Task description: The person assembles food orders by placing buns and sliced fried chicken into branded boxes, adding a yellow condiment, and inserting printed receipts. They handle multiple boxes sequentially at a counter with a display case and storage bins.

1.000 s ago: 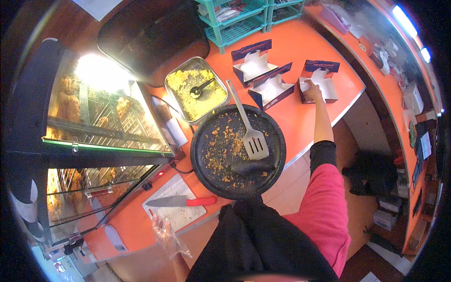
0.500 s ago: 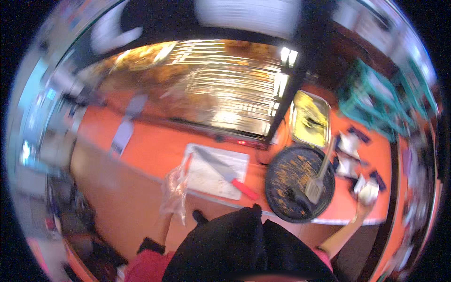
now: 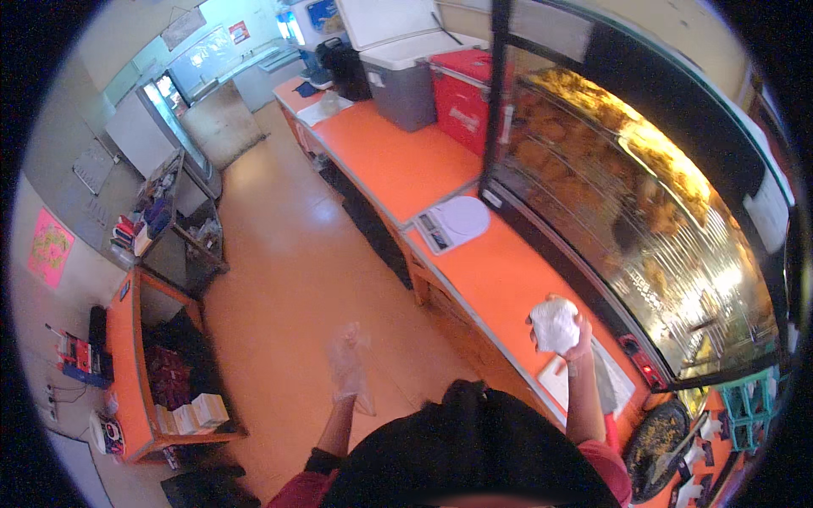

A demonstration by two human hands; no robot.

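White bundle (image 3: 555, 328) carried from the cartons (image 3: 696, 453) to beside the display case (image 3: 584, 161)

The pale, paper-like bundle is in the right hand (image 3: 580, 340), whose fingers are closed on its near right edge; what exactly it is made of or contains cannot be told. It is held over the orange table (image 3: 487, 275). A second ago those fingers were reaching into the rightmost carton; now the cartons lie well apart from them, to the right and nearer the body, and the view has swung left with the move. By my judgement, the handling has passed from the cartons to this stretch of table, with the bundle not yet set down.

Just nearer the body than these fingers, partly beneath the forearm, is the white cutting board (image 3: 555, 381) with the red-handled knife (image 3: 606, 385) on it. Beyond the fingers and to their left sits the white scale (image 3: 461, 220). The lit display case stands to their right. Further off on that side, closer to the body, is the dark pan (image 3: 650, 440) with crumbs.

Well to the left, over the floor (image 3: 271, 279), the left hand (image 3: 348, 366) wears a clear plastic glove; its fingers look loosely spread and hold nothing visible.
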